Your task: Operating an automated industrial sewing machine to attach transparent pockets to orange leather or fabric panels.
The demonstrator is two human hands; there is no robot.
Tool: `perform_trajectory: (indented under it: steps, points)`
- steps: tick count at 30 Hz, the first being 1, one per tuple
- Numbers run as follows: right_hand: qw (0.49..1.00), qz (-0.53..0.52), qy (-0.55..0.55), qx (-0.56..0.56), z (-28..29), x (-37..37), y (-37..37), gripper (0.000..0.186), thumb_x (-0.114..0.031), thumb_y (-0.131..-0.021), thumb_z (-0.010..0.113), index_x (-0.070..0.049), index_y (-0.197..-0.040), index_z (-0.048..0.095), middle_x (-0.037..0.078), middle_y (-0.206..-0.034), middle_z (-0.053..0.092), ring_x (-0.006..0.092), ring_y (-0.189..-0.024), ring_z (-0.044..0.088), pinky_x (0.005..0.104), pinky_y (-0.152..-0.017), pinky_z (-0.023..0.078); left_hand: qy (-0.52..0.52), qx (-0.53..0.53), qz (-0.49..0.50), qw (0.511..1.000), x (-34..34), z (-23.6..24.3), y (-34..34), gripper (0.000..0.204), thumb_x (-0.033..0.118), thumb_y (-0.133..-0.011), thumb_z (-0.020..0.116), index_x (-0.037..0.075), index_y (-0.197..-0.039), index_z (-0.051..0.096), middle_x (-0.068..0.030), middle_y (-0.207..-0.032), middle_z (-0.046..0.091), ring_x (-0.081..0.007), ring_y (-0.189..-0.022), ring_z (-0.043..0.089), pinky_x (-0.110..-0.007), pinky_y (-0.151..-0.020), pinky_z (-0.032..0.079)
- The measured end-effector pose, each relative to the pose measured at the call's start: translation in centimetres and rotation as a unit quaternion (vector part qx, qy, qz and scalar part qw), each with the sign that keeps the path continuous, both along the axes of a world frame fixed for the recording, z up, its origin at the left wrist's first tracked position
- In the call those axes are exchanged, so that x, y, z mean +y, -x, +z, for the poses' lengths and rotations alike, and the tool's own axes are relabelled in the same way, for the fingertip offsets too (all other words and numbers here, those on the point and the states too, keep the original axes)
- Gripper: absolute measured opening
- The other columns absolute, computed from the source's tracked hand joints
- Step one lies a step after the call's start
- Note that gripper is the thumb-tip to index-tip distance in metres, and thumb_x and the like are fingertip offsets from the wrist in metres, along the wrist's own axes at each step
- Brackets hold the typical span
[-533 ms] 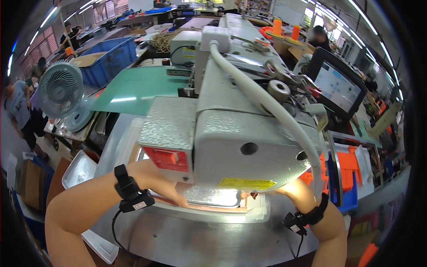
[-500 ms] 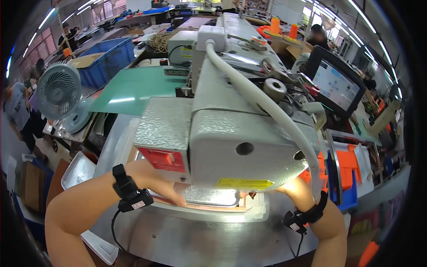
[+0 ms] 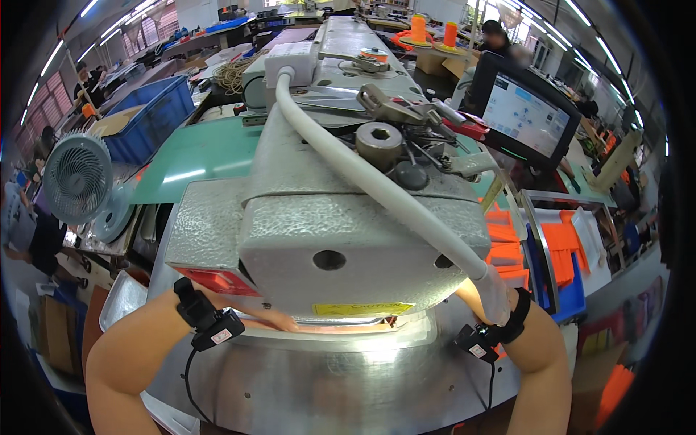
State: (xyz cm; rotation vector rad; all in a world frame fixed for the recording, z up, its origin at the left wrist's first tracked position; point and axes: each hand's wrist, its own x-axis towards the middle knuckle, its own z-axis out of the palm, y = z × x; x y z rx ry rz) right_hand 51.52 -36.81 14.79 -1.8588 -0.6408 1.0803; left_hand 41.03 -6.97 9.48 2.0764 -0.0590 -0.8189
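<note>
A large grey sewing machine head stands in front of me, with a lamp lighting the metal bed beneath it. Under its left side my left hand lies with fingers stretched out along a thin tan strip, which edges a flat piece partly covered by the head. My right forearm reaches in from the right, and the machine hides that hand and its fingers. Both wrists wear black straps with small boxes and cables; one is the left wrist box.
A thick white hose crosses the machine, where metal tools and a round collar lie. To the right are a screen and orange pieces in trays. On the left stand a fan, a blue crate and a green sheet.
My view has shifted, so the machine head looks lower and further left and covers more of the work. The left hand stays by the tan strip. The screen shows a different page.
</note>
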Motion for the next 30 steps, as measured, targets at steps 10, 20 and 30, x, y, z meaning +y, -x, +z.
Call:
perform_trajectory:
  steps: [10, 20, 30]
  points:
    - [0.846, 0.165, -0.082, -0.5, -0.5, -0.7, -1.2, 0.051, -0.007, -0.095, 0.049, -0.017, -0.145, 0.045, 0.006, -0.128, 0.059, 0.0188, -0.119, 0.051, 0.0422, -0.113, 0.024, 0.015, -0.008, 0.016, 1.0, -1.8, 0.4, -0.8, 0.065, 0.042, -0.077, 0.082, 0.006, -0.127, 0.063, -0.0134, -0.125, 0.065, -0.0252, -0.113, 0.061, -0.034, -0.098, 0.047]
    - [0.857, 0.168, -0.051, -0.485, 0.3, -2.3, -0.8, 0.046, -0.012, -0.094, 0.052, -0.015, -0.139, 0.05, 0.01, -0.131, 0.057, 0.023, -0.126, 0.047, 0.0481, -0.115, 0.018, 0.033, -0.017, 0.036, 0.999, -3.4, 0.1, -0.7, 0.063, 0.043, -0.077, 0.082, 0.007, -0.125, 0.064, -0.0126, -0.124, 0.066, -0.0245, -0.112, 0.062, -0.034, -0.096, 0.048]
    - [0.88, 0.164, 0.041, -0.444, -0.2, -2.7, -1.3, 0.042, -0.017, -0.092, 0.055, -0.013, -0.134, 0.056, 0.013, -0.134, 0.056, 0.0272, -0.133, 0.043, 0.054, -0.118, 0.011, 0.064, -0.028, 0.074, 0.995, -4.0, -0.4, -0.4, 0.058, 0.043, -0.075, 0.084, 0.008, -0.119, 0.068, -0.0092, -0.116, 0.069, -0.0217, -0.105, 0.063, -0.033, -0.091, 0.048]
